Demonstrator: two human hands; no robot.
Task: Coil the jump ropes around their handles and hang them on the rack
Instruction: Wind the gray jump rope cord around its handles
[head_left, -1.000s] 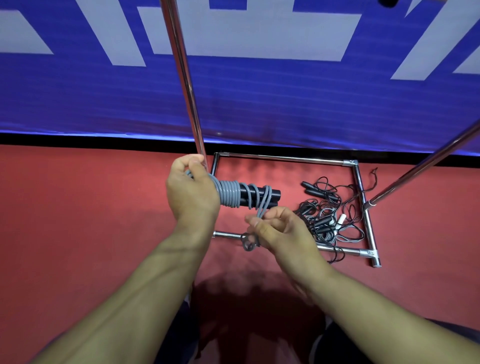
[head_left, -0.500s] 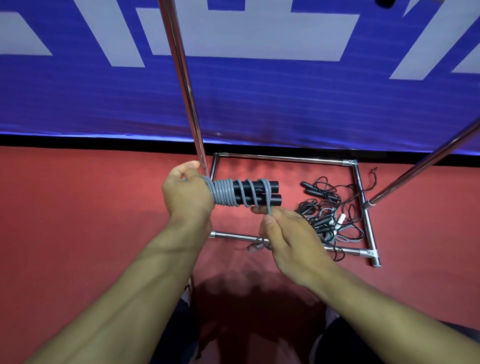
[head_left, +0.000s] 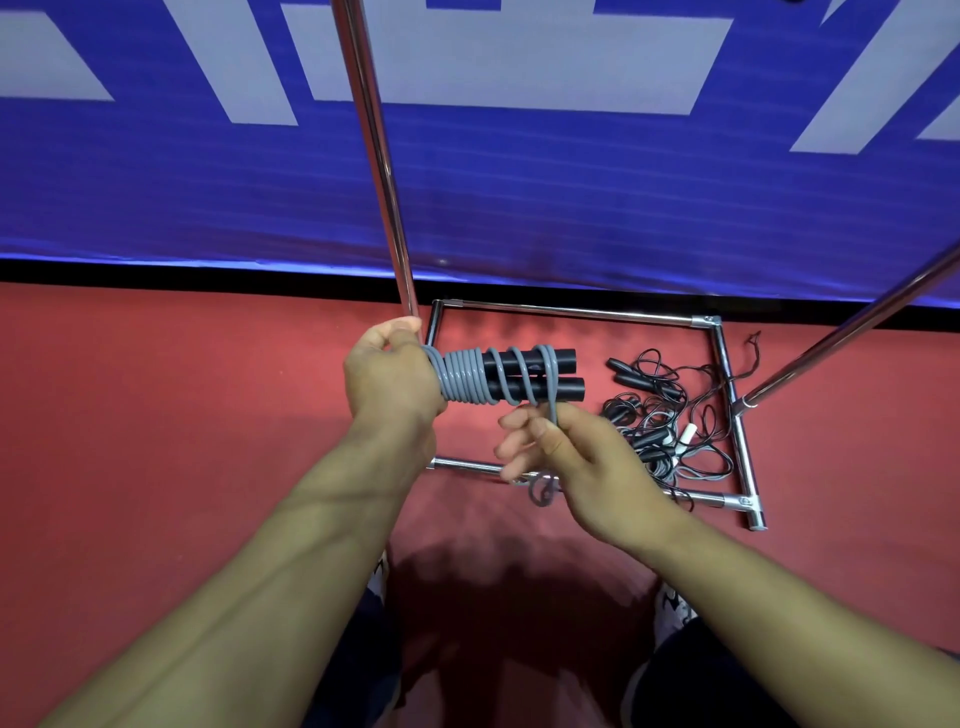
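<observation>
A blue banner (head_left: 519, 208) is seen behind one chrome rack (head_left: 571, 312), whose rectangular floor frame encloses a tangled pile of dark jump ropes (head_left: 670, 415) on red floor (head_left: 156, 415); open floor lies left. Two black handles (head_left: 545, 375) are gripped by the left hand (head_left: 389, 379). The grey rope (head_left: 467, 384), coiled around them, is pinched by the right hand (head_left: 576, 462).

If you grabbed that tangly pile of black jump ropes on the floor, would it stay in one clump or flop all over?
The tangled pile of black jump ropes would probably flop: its thin cords lie in loose loops on the red floor. The loops cross each other, so several ropes would likely lift together. The handles might dangle and swing.
</observation>
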